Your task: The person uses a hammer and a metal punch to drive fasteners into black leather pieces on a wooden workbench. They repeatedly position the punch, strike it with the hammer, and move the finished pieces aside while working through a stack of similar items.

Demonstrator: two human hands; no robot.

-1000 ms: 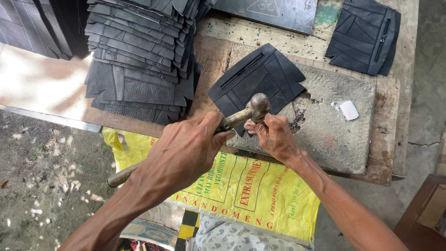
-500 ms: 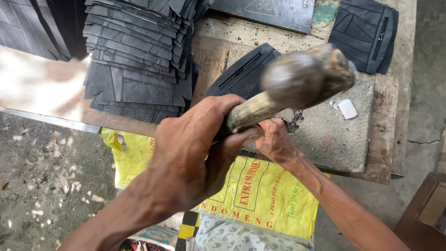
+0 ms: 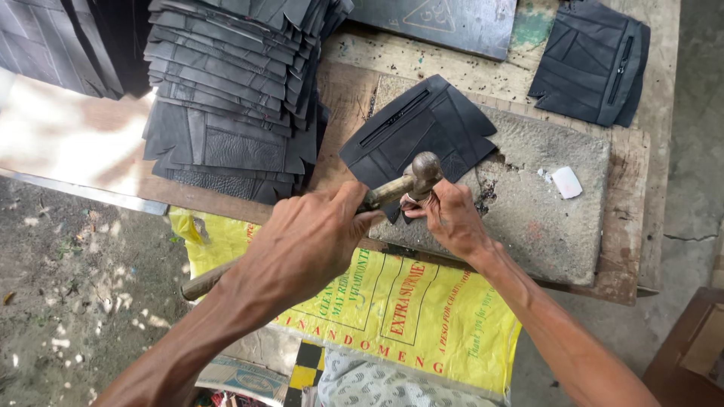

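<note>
Hammer head down on the black leather piece.

My left hand (image 3: 302, 241) is clenched round the wooden hammer (image 3: 411, 181); my right hand (image 3: 449, 218) pinches a small tool I can't make out against the black leather piece (image 3: 415, 128), which lies on the grey stone slab (image 3: 543, 196) on the worktop (image 3: 347, 90), beside a stack of black pieces (image 3: 234, 90).

Black wallet piece (image 3: 422, 132) (prob. ribbed), yellow sack (image 3: 392, 309).

Hammer (image 3: 424, 170) handle middle hidden under left hand (image 3: 305, 241); right hand (image 3: 446, 218) hides punch tool.
</note>
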